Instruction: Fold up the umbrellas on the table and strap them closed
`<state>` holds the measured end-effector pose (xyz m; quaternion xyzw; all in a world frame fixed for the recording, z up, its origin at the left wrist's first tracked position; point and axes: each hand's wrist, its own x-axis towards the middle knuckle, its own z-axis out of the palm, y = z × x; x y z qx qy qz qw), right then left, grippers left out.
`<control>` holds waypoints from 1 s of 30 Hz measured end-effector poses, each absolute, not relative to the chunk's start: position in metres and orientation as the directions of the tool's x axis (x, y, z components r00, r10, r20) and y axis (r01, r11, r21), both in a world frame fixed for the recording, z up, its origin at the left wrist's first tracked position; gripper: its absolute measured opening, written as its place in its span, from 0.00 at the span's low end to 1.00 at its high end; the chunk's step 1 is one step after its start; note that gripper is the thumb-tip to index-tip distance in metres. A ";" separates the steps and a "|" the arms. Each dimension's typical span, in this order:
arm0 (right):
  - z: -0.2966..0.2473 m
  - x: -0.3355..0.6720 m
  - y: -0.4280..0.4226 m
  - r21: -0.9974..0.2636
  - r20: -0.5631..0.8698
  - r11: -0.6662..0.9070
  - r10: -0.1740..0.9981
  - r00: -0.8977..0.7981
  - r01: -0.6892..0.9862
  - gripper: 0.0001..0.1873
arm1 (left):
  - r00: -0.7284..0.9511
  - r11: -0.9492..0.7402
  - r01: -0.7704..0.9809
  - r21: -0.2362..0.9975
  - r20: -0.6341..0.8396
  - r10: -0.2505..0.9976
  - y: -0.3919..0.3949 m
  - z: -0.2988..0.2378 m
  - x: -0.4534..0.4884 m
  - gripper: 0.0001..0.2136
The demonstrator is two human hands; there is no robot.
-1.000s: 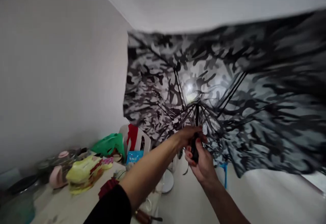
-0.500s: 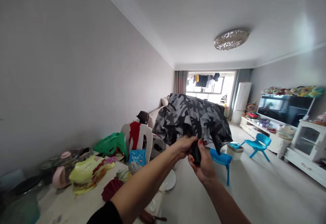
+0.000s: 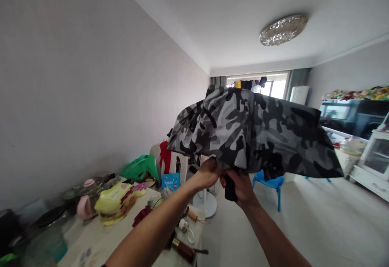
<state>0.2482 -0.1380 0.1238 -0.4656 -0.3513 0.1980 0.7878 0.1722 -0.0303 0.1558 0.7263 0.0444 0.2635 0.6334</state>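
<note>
A grey and black camouflage umbrella [image 3: 231, 125] spreads in front of me, its canopy partly opened and its fabric still folded in places. My right hand [image 3: 242, 188] is wrapped round its black handle [image 3: 230, 191]. Just left of it, my left hand [image 3: 209, 172] is closed at the shaft under the canopy's lower edge. That edge covers part of the left fingers, and the shaft itself is hidden.
On the left stands a table [image 3: 100, 244] with a yellow bag [image 3: 114, 198], a pink-handled jug [image 3: 85, 207], a blue packet [image 3: 170, 181] and a brown-handled tool [image 3: 184, 250]. A blue chair [image 3: 269, 182] and a white round base [image 3: 209, 206] stand beyond.
The umbrella's canopy has spread wider, mostly to the right, and now hides more of the room. Both hands remain on it. My view has shifted slightly.
</note>
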 end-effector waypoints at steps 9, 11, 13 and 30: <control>0.152 0.251 -0.125 -0.769 0.367 0.590 0.723 0.586 -0.246 0.16 | 0.710 -0.379 -0.363 0.851 0.517 0.479 -0.012 0.132 0.130 0.09; 0.156 0.250 -0.123 -0.769 0.378 0.594 0.721 0.581 -0.237 0.17 | 0.741 -0.139 -0.364 0.921 0.377 0.555 -0.009 0.134 0.126 0.14; 0.156 0.247 -0.120 -0.790 0.380 0.575 0.732 0.565 -0.213 0.17 | 0.778 0.096 -0.370 0.924 0.252 0.576 -0.007 0.138 0.122 0.21; 0.141 0.237 -0.104 -0.843 0.318 0.459 0.846 0.428 -0.282 0.16 | 0.883 0.393 -0.349 0.851 0.158 0.442 0.020 0.140 0.112 0.21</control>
